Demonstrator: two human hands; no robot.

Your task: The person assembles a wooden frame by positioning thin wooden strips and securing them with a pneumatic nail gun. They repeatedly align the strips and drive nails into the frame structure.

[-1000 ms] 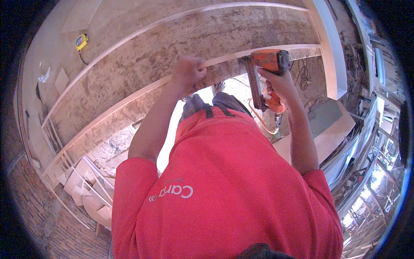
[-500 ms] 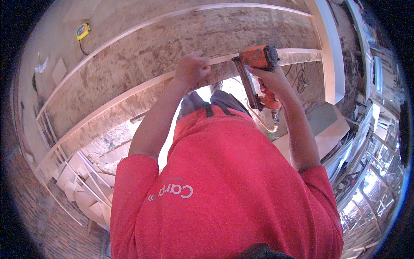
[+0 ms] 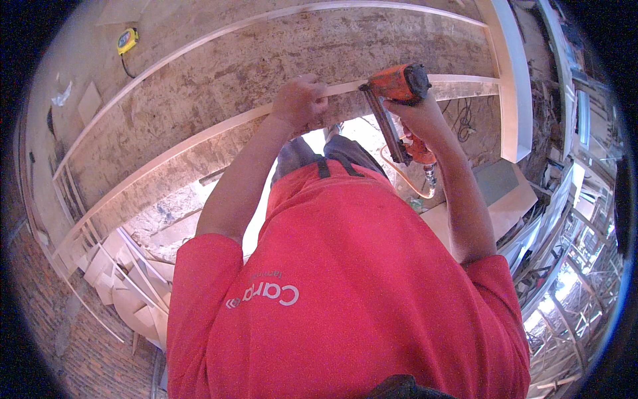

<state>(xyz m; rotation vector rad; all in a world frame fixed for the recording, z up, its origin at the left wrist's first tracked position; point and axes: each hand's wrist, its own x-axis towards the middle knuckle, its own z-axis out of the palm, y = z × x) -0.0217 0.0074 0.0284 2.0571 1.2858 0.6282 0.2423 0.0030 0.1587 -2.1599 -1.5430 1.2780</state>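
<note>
Across the worktop (image 3: 219,76) curves a thin pale wooden strip (image 3: 462,79) along the near edge. My left hand (image 3: 299,101) is closed over this strip near the middle, fingers curled and thumb toward the right. To its right, my right hand (image 3: 420,114) is wrapped round the grip of an orange and black nail gun (image 3: 393,84). The gun's nose rests at or just over the strip; contact is hard to tell. From the bottom of its handle runs an air hose (image 3: 407,181).
A second pale strip (image 3: 319,6) crosses the far side. Both strips meet a wide pale board (image 3: 510,86) at right. A yellow tape measure (image 3: 127,41) lies far left. Offcuts (image 3: 136,302) are heaped lower left, a cable (image 3: 463,123) hangs right, and stacked timber (image 3: 555,219) stands beyond.
The nail gun has tipped slightly, its top shifting a little away from me and its handle end to the right. My left hand keeps nearly the same place on the strip.
</note>
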